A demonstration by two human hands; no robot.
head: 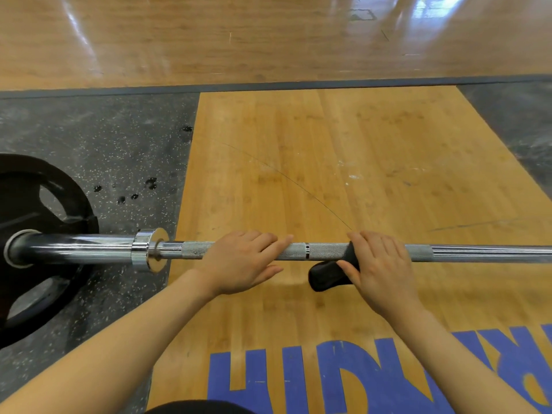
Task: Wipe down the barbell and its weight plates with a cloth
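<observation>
partly hidden cloth [324,274], barbell [325,251] cut off right

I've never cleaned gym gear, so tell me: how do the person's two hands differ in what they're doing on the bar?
The right hand presses a black cloth against the barbell; the left hand rests on it bare. The left hand lies flat with fingers extended; the right hand curls over the cloth. The left hand sits nearer the weight plate. Both rest on the knurled shaft.

Head-worn view, angled steeply down, close above floor [298,174]
</observation>
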